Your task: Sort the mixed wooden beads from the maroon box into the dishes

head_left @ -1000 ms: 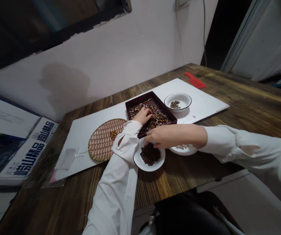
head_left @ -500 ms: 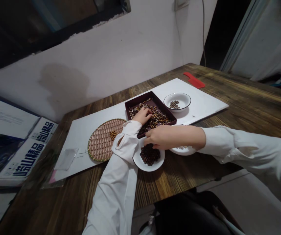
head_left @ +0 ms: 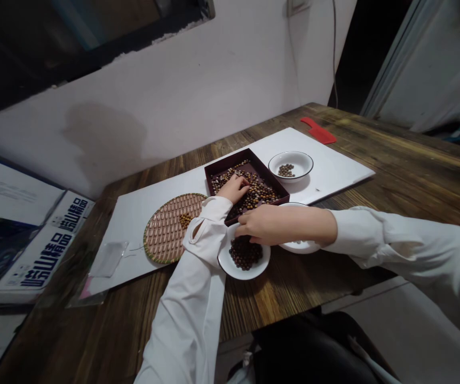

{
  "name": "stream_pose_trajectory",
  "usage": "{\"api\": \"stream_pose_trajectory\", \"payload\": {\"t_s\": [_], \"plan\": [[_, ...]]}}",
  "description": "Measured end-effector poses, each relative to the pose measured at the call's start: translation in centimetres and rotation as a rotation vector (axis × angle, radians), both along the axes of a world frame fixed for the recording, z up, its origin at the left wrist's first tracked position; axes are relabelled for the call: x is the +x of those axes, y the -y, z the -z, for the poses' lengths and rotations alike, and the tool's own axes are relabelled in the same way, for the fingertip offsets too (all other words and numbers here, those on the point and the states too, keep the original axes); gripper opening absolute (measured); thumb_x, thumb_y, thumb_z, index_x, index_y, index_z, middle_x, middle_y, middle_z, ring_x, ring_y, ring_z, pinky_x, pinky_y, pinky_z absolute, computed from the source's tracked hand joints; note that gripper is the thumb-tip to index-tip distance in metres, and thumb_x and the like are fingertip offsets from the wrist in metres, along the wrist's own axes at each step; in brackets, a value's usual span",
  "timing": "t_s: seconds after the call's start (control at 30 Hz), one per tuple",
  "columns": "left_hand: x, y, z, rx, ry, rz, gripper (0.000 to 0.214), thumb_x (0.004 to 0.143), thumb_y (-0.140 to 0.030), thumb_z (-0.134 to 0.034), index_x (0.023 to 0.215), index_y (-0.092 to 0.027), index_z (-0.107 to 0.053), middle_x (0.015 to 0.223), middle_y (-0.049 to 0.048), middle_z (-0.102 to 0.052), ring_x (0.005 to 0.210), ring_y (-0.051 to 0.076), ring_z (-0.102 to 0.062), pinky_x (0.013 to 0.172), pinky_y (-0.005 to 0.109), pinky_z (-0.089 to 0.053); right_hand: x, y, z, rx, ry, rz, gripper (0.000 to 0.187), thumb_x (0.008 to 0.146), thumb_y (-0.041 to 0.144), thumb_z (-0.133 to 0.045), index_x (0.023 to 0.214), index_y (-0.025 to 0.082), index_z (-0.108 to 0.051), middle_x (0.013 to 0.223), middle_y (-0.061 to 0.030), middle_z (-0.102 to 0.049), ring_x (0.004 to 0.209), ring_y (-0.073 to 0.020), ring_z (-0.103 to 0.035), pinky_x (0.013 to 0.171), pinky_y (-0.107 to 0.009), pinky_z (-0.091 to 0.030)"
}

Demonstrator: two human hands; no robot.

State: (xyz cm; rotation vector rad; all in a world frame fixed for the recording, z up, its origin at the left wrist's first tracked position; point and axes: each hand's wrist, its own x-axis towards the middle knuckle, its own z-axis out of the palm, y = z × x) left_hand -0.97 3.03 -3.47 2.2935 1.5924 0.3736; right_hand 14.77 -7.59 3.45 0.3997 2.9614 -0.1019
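My left hand (head_left: 234, 189) reaches into a shallow dark red box (head_left: 280, 199) that holds many small round beads (head_left: 264, 189) in brown, yellow and pale tones. Its fingers are bent and a little apart over the beads. My right hand (head_left: 264, 224) hangs above the near white bowl (head_left: 230, 266), which holds dark brown beads (head_left: 246, 255). The right fingers are curled downward and drawn together. Whatever is between their tips is hidden. Partly behind my right wrist stands another white bowl (head_left: 308, 247) with a few pale pieces in it.
A round woven tray (head_left: 164, 232) with yellow-brown beads (head_left: 184, 220) lies to the left. At the back right, a dark-rimmed white bowl (head_left: 302, 161) holds greyish beads. A red comb (head_left: 318, 132) lies beyond the white board (head_left: 346, 172). A clear plastic bag (head_left: 109, 260) is at the left.
Over the bowl of dark beads, the fingers of my right hand have shifted slightly. My left hand stays nearly still in the box.
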Motion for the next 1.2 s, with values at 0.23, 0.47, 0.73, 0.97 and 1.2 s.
{"api": "stream_pose_trajectory", "payload": {"t_s": [0.23,0.47,0.73,0.97,1.2], "plan": [[-0.05,-0.02,0.1,0.006,0.002,-0.002,0.014,0.086,-0.023,-0.051,0.095,-0.015,-0.059,0.104,0.0071,-0.051,0.098,0.018,-0.056,0.096,0.032,-0.041,-0.1,0.22,0.05,0.016,0.024,0.012,0.026,0.09,0.019,-0.046,0.113,0.015,-0.06,0.102,-0.0107,-0.061,0.083,-0.0188,-0.058,0.063,-0.028,-0.034],[-0.07,-0.04,0.19,0.019,0.019,-0.001,0.012,0.086,-0.023,-0.052,0.093,-0.017,-0.06,0.102,0.006,-0.051,0.095,0.018,-0.056,0.094,0.032,-0.042,-0.1,0.2,0.07,0.012,0.013,0.011,0.026,0.09,0.02,-0.047,0.113,0.016,-0.059,0.104,-0.0112,-0.061,0.086,-0.0192,-0.058,0.066,-0.029,-0.035],[-0.07,0.0,0.05,0.012,0.015,0.006,0.014,0.086,-0.023,-0.052,0.094,-0.015,-0.059,0.103,0.0068,-0.051,0.096,0.018,-0.056,0.093,0.03,-0.042,-0.19,0.04,0.58,0.019,-0.01,0.013,0.024,0.089,0.019,-0.048,0.11,0.016,-0.06,0.101,-0.0108,-0.062,0.082,-0.0181,-0.058,0.065,-0.028,-0.035],[-0.04,-0.01,0.06,0.014,0.005,0.003,0.015,0.086,-0.023,-0.052,0.096,-0.015,-0.06,0.103,0.0073,-0.051,0.096,0.018,-0.056,0.094,0.031,-0.041,-0.11,0.04,0.54,0.033,-0.008,0.002,0.025,0.09,0.019,-0.045,0.11,0.016,-0.06,0.099,-0.0106,-0.061,0.081,-0.0186,-0.058,0.064,-0.028,-0.035],[-0.19,-0.17,0.21,0.012,0.006,0.01,0.013,0.086,-0.023,-0.052,0.094,-0.016,-0.059,0.104,0.0068,-0.051,0.097,0.018,-0.056,0.095,0.031,-0.041,-0.01,-0.07,0.08,-0.003,0.004,0.003,0.025,0.089,0.016,-0.046,0.11,0.011,-0.059,0.099,-0.0119,-0.062,0.081,-0.0186,-0.058,0.065,-0.029,-0.035]]}}
